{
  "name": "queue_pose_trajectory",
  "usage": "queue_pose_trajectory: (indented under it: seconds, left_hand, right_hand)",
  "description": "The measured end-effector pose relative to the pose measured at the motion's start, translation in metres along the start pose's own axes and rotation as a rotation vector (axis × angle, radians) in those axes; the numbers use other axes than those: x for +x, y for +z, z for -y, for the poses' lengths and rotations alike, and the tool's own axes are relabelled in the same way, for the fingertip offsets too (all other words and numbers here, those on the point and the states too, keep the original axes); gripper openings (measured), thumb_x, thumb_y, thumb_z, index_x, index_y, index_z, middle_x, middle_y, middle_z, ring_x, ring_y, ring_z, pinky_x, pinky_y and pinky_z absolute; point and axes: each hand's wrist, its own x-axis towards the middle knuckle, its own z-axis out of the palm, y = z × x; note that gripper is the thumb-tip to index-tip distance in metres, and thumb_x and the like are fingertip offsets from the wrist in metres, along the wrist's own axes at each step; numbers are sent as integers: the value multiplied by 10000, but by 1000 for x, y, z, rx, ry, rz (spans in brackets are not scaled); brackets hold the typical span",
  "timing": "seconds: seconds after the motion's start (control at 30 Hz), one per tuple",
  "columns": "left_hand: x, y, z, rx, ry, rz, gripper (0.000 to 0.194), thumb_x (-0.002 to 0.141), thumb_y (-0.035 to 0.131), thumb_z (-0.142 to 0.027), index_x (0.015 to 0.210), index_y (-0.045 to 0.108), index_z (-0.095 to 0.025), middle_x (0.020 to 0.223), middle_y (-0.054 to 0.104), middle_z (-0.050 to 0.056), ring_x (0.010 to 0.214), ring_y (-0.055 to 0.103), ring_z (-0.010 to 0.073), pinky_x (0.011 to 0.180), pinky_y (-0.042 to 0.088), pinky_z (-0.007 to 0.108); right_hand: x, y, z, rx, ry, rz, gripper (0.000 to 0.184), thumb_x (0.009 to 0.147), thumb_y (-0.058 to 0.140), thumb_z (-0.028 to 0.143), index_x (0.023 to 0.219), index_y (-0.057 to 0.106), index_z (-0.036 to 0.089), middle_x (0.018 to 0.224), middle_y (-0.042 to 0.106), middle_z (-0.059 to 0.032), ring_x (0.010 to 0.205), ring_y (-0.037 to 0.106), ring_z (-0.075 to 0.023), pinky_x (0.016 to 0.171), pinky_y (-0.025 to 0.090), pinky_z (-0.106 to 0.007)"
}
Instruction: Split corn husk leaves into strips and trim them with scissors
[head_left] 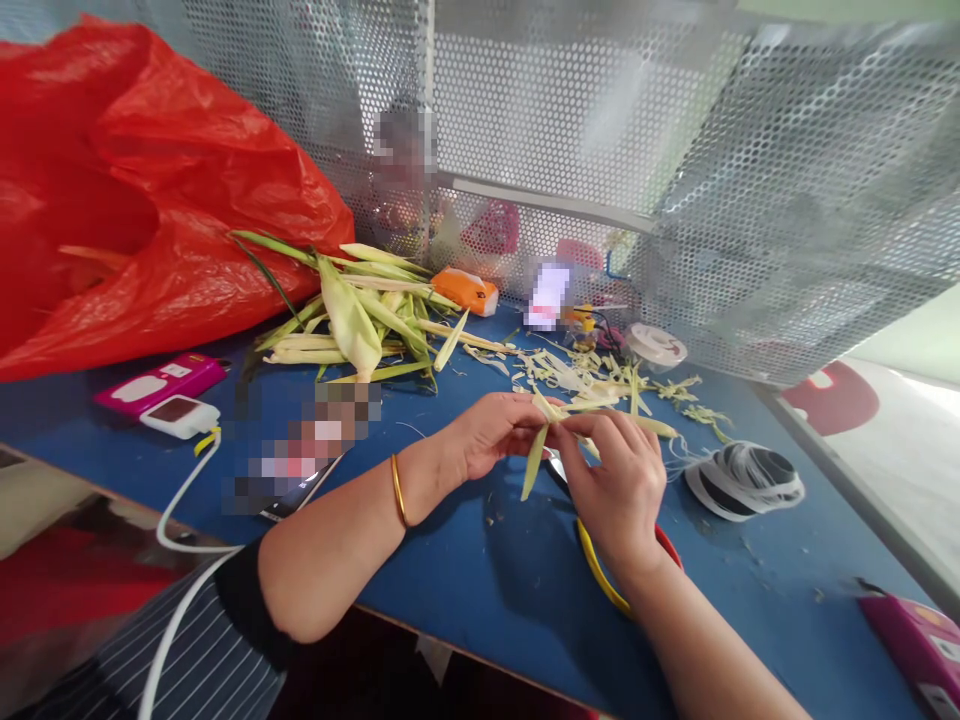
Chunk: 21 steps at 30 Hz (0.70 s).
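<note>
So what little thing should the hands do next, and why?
Perhaps fold up the pale-green husk strip: its lower end hangs free, while the left hand and right hand meet near its top.

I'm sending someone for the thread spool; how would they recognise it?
On the blue table, look to the right of the person's right hand. The thread spool lies there, showing black beneath loose pale strands, unlike the plainer white roll farther back.
</note>
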Motion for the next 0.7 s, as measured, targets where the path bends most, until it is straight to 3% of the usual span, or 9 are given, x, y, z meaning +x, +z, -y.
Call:
queue_pose_trajectory:
  seconds: [0.27, 0.43, 0.7]
  left_hand:
    - [-2, -3, 0, 22, 21, 30, 152, 696, 736, -201, 831, 705, -137, 794, 671, 33, 684, 609, 92, 653, 473, 217]
    - [0, -2, 5, 28, 56, 5, 253, 682, 802, -313, 816, 700, -124, 740, 647, 23, 600, 567, 81, 636, 476, 247]
    - [3, -2, 8, -45, 104, -104, 131, 696, 741, -195, 772, 669, -116, 710, 636, 19, 611, 584, 94, 622, 477, 244]
  right_hand:
    - [1, -1, -1, -21, -18, -31, 92, 912, 594, 224, 839, 650, 231, 812, 697, -24, 776, 630, -201, 779, 397, -360]
    - [1, -2, -1, -45, -65, -31, 89, 904, 597, 202, 865, 670, 232, 837, 715, -24, 762, 631, -194, 791, 394, -368]
    - [3, 0, 5, -125, -220, 75, 155, 912, 551, 176, 983, 674, 238, 917, 703, -46, 799, 583, -201, 810, 367, -371]
